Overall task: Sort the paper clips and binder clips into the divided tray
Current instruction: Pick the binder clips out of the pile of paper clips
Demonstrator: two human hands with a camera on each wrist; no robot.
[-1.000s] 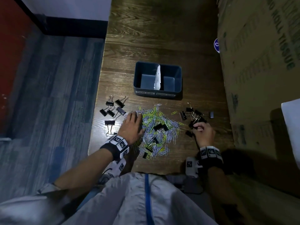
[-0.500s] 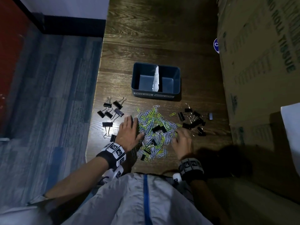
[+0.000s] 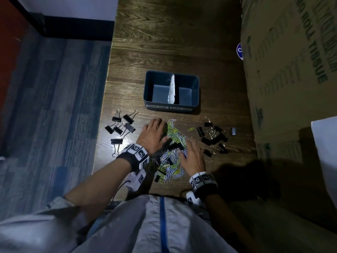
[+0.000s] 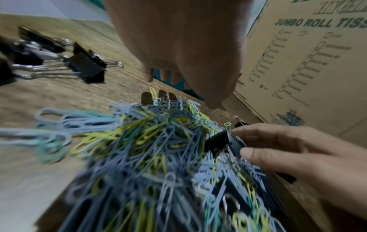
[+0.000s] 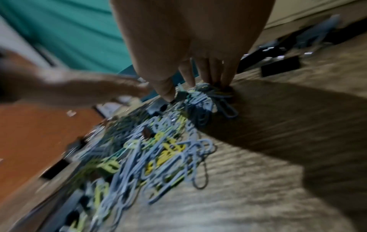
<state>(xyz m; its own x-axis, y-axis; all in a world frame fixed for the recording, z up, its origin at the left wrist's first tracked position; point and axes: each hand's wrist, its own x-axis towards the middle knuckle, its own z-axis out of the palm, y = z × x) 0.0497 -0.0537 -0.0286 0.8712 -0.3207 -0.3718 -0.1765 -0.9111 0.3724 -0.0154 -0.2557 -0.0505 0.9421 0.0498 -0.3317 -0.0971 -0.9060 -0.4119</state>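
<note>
A heap of blue, yellow and green paper clips [image 3: 172, 161] lies on the wooden table [image 3: 173, 42], with a few black binder clips mixed in. My left hand [image 3: 155, 136] hovers flat over the heap's left side with its fingers [image 4: 148, 73] straight and nothing held. On the heap's right side, the thumb and forefinger of my right hand [image 3: 191, 155] pinch a black binder clip [image 4: 218, 141] that still lies among the paper clips. The dark blue divided tray [image 3: 171, 105] stands just beyond, both halves bare, split by a white paper divider [image 3: 171, 90].
Larger black binder clips [image 3: 120, 129] lie in a group left of the heap, smaller ones [image 3: 213, 138] in a group to its right. A tall cardboard box [image 3: 291, 70] walls off the table's right side. The table's left edge [image 3: 107, 106] drops to carpet.
My right hand has left the right-hand group of binder clips and come left onto the heap, where it now pinches a clip. My left hand has slid a little forward over the heap.
</note>
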